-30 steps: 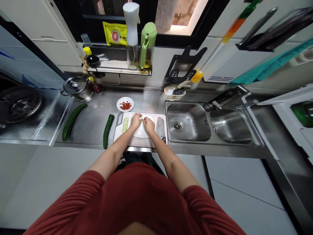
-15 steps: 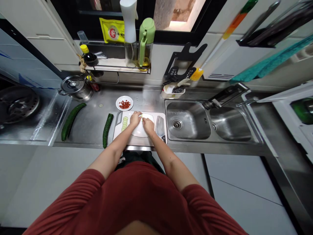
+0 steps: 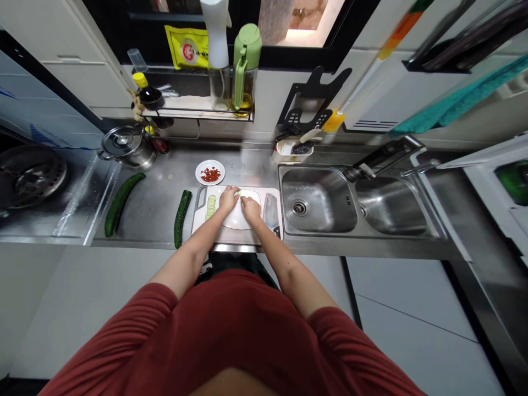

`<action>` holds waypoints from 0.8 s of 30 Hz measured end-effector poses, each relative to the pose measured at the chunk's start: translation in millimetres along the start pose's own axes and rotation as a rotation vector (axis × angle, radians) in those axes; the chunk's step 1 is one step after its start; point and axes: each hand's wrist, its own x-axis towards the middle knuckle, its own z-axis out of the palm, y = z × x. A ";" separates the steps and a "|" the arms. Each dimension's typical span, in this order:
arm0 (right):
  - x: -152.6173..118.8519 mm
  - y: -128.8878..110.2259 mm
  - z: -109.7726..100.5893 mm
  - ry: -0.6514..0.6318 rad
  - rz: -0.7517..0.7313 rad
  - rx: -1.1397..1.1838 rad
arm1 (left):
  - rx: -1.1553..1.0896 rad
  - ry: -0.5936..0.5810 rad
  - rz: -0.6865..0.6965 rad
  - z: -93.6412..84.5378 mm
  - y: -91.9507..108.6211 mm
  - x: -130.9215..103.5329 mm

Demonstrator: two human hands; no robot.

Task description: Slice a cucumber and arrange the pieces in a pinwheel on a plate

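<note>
Holding pale-green piece (image 3: pixel 240 193) in narrowed fingers of left hand (image 3: pixel 228 200) over white plate (image 3: pixel 236 218) on cutting board (image 3: pixel 237 237) — cannot tell grip of right hand (image 3: pixel 250 209), just beside.

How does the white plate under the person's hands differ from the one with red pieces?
The plate under the hands looks larger than the plate of red pieces. The first sits on the cutting board; the second, on the steel counter. The left hand and right hand are over the first, neither over the second. Both are white.
</note>
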 end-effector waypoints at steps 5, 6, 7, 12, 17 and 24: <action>-0.3 -0.7 -1.9 -0.003 0.001 0.003 | 0.012 -0.008 -0.023 -0.8 0.4 0.1; -0.4 -0.7 -2.3 -0.006 0.002 0.004 | 0.015 -0.010 -0.020 -0.9 0.5 0.0; -0.6 -0.6 -2.5 -0.008 0.003 0.004 | 0.018 -0.011 -0.017 -1.0 0.5 -0.1; 0.1 -0.4 -2.4 -0.003 0.002 -0.006 | 0.015 -0.008 -0.020 -0.9 0.6 -1.5; 4.6 -1.9 -6.0 -0.018 -0.007 -0.013 | 0.033 -0.006 -0.024 -0.8 4.7 -2.6; 5.3 0.7 -17.1 0.060 -0.006 0.109 | 0.005 0.044 -0.073 -3.3 7.4 -3.3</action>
